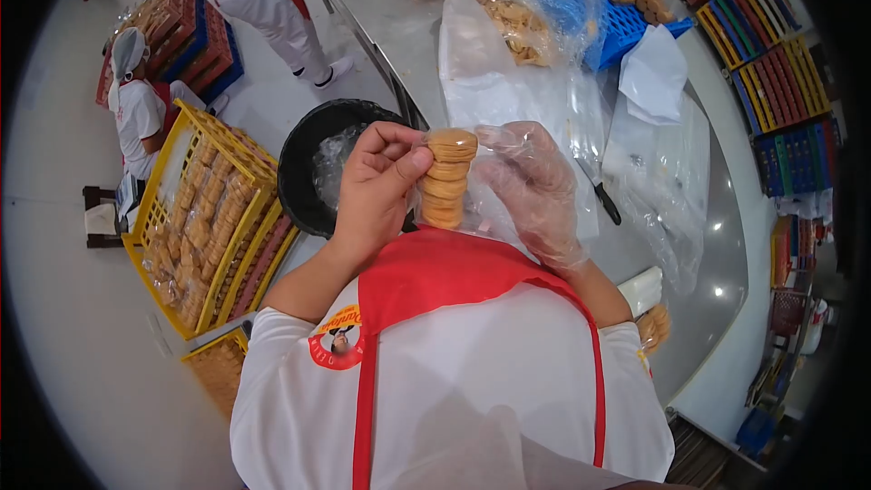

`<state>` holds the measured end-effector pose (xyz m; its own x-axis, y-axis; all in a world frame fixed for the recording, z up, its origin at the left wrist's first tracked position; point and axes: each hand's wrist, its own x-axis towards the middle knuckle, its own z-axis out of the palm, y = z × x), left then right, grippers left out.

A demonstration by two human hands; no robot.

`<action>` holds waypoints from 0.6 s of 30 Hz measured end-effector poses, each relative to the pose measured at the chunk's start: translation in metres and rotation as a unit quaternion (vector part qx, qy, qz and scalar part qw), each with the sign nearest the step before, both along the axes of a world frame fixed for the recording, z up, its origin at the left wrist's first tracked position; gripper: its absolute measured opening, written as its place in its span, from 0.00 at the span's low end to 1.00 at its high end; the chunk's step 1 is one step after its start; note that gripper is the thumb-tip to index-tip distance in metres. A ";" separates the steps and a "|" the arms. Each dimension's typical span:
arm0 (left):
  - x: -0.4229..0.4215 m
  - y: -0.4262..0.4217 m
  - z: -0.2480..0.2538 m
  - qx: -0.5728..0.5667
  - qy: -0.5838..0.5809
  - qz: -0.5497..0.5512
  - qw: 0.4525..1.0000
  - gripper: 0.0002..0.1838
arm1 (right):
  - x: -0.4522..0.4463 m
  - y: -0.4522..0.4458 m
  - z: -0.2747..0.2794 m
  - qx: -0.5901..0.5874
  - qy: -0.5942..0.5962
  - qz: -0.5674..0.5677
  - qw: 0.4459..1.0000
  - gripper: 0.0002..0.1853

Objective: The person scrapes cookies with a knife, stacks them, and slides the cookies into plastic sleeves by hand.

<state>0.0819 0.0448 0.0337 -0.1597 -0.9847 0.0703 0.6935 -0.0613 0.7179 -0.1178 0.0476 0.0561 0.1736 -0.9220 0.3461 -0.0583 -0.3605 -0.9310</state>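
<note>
A stack of round golden biscuits in a clear plastic bag (446, 183) is held upright in front of my chest. My left hand (379, 183), bare, pinches the bag's left edge near the top between thumb and fingers. On the other side my right hand (535, 186), in a clear plastic glove, has its fingers curled at the bag's upper right edge; the fingertips are partly blurred by the glove. To the right of that hand lies a knife (606, 203) with a black handle, on the plastic sheeting over the metal table (726, 263).
A black tub (295, 159) with clear plastic inside stands at my left. Yellow crates (150, 277) hold bagged biscuits beyond it. Ahead are a blue crate (626, 36) and loose biscuits (517, 32) on plastic. Two people (136, 113) work at the left; stacked crates (780, 82) line the right.
</note>
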 end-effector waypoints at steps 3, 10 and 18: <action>-0.006 0.001 -0.002 0.018 -0.021 0.007 1.000 0.07 | -0.002 0.007 0.003 0.039 -0.014 0.001 0.999 0.20; -0.017 0.001 -0.003 0.033 -0.045 -0.018 0.998 0.04 | -0.011 0.020 -0.006 0.071 -0.029 -0.041 0.996 0.21; -0.039 -0.003 -0.001 0.059 -0.079 -0.137 0.986 0.11 | -0.031 0.034 -0.010 0.021 -0.003 -0.132 0.991 0.20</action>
<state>0.0426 0.0415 0.0330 -0.4209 -0.9027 -0.0896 0.5191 -0.3207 0.7923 -0.1486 0.0816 0.0457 -0.0781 -0.9488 0.3061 -0.1391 -0.2936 -0.9457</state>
